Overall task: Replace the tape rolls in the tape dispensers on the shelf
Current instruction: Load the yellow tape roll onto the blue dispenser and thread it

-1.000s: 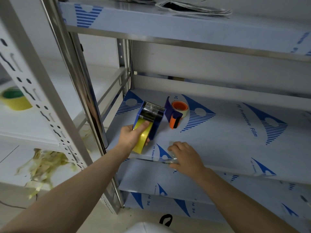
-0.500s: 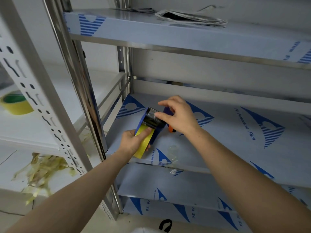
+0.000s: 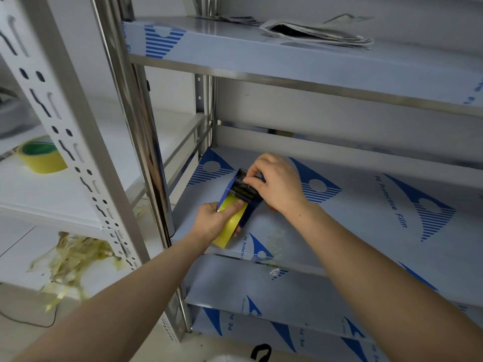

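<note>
Both hands are engaged on one blue tape dispenser (image 3: 249, 214), which sits at the left front of the middle shelf (image 3: 366, 218), near the steel upright. Left hand (image 3: 211, 223) is clamped round the rear of the unit, thumb laid across the face of the yellow tape roll (image 3: 231, 226) seated in it. Right hand (image 3: 277, 184) is at the front end, fingertips pinched at the black roller (image 3: 243, 190); whether they hold a tape end cannot be told. Dispenser is a blue plastic frame with two flat side plates, black rollers across the mouth and the broad, glossy yellow roll between the plates, projecting at the rear. Judgement on handling: frame is light and rigid, best held by the side plates or across the roll as now. The roll's face is probably slick, and its free end will likely stick to skin and to itself, so it should be pinched at the edge and kept taut. A cutting blade is likely at the mouth; fingers should keep off it. An orange part (image 3: 271, 209) shows under the right wrist, identity unclear. A crumpled clear tape scrap (image 3: 277, 239) lies on the shelf just beside the dispenser. A spare yellow roll (image 3: 43, 159) stands on the neighbouring white rack, well apart.
</note>
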The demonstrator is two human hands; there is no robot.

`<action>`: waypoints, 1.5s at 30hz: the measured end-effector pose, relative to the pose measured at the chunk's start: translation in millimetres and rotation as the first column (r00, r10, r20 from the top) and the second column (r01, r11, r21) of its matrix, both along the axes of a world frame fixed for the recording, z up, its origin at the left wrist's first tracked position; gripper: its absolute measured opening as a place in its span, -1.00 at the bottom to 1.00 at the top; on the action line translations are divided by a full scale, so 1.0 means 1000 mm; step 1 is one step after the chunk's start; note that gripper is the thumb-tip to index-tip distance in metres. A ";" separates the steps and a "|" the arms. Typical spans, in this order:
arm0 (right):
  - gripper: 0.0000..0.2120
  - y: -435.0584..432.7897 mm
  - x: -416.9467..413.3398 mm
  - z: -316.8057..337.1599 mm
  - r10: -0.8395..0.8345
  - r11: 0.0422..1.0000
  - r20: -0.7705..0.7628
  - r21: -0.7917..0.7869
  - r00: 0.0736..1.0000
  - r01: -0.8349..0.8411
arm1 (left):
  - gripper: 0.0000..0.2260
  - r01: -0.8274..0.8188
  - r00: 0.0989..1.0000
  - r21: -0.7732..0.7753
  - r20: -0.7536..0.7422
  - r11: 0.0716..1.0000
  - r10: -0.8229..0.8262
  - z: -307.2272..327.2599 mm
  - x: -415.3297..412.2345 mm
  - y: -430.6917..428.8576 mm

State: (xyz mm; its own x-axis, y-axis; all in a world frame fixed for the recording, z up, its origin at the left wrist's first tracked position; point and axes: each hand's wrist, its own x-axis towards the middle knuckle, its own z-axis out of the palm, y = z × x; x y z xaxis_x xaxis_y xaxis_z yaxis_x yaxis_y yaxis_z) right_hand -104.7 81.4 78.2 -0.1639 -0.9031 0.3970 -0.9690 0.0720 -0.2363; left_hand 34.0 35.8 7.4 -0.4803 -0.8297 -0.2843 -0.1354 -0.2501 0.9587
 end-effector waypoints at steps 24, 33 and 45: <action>-0.78 -0.009 -0.008 -0.011 0.013 1.000 -0.137 -0.021 0.991 -0.016 | -0.66 0.234 0.972 0.056 -0.008 0.971 -0.234 0.020 -0.002 -0.016; -0.91 -0.008 -0.013 -0.024 0.049 0.988 -0.178 -0.139 0.983 -0.074 | -0.72 0.201 0.979 0.039 0.032 0.979 -0.202 0.021 -0.010 -0.018; -0.93 0.003 -0.014 -0.039 0.051 0.978 -0.193 -0.190 0.980 -0.089 | -0.71 0.194 0.975 0.058 0.094 0.979 -0.199 0.024 -0.018 -0.013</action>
